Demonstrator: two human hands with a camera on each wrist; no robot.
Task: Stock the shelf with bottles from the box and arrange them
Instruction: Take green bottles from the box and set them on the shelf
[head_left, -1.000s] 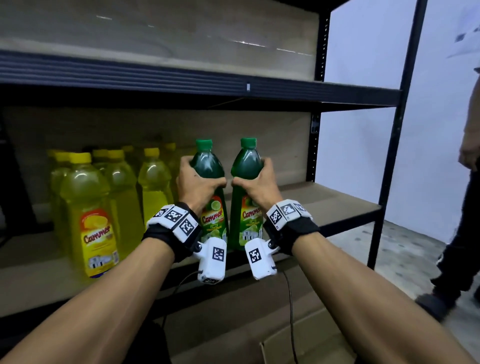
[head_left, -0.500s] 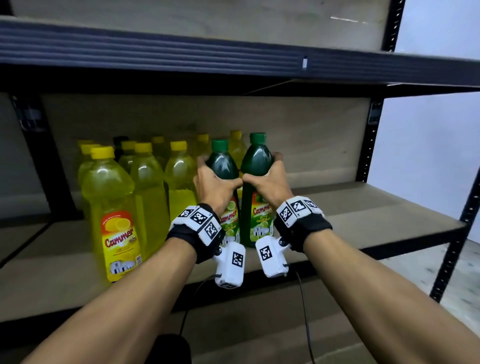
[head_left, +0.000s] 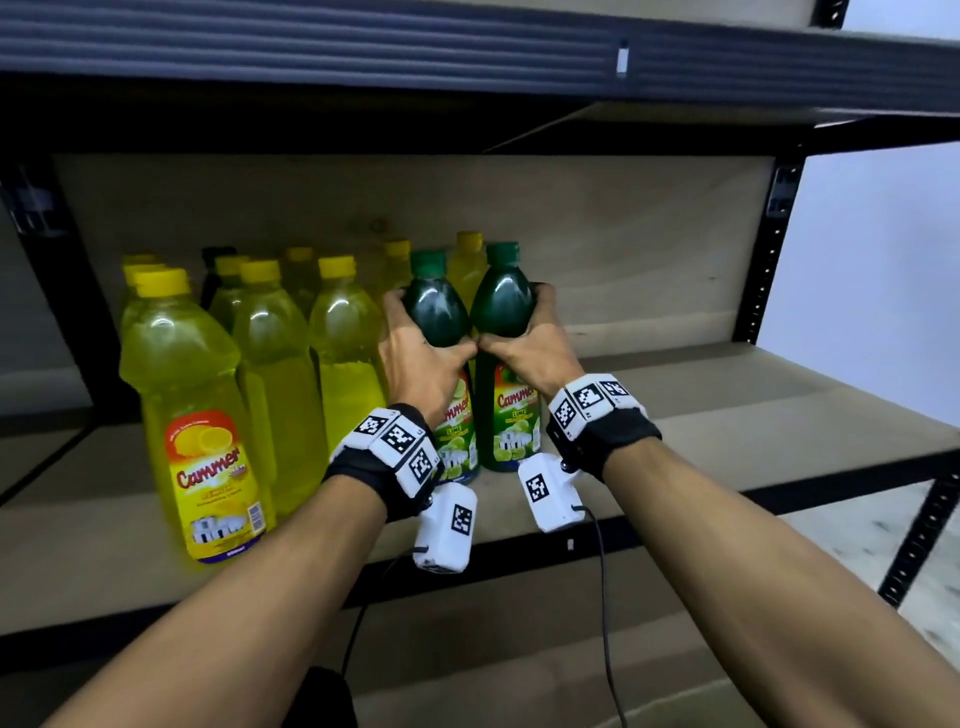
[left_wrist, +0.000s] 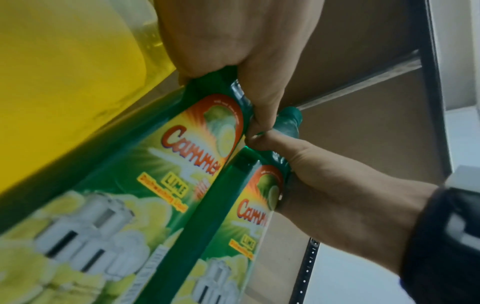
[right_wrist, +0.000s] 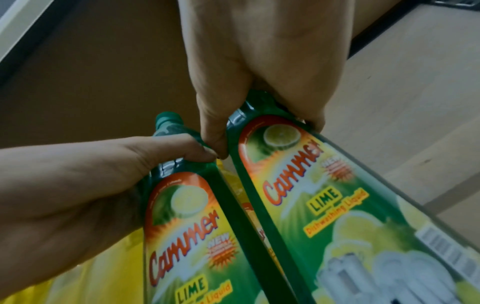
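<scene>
Two green lime dish-soap bottles stand side by side on the wooden shelf board (head_left: 727, 415). My left hand (head_left: 421, 358) grips the left green bottle (head_left: 436, 312) around its shoulder, and its label (left_wrist: 166, 164) fills the left wrist view. My right hand (head_left: 530, 353) grips the right green bottle (head_left: 501, 306) the same way, with its label (right_wrist: 311, 195) close in the right wrist view. The thumbs of both hands meet between the bottles. Whether the bottle bases touch the board is hidden by my wrists.
Several yellow lemon bottles (head_left: 208, 415) stand in rows to the left, right against the left green bottle. A black upright post (head_left: 763, 249) bounds the shelf at the right, with bare board between. The upper shelf edge (head_left: 467, 57) hangs overhead. Cardboard (head_left: 519, 675) lies below.
Both hands have carried the green bottles leftwards and deeper onto the shelf, closing on the yellow bottles. The view has come nearer to the shelf.
</scene>
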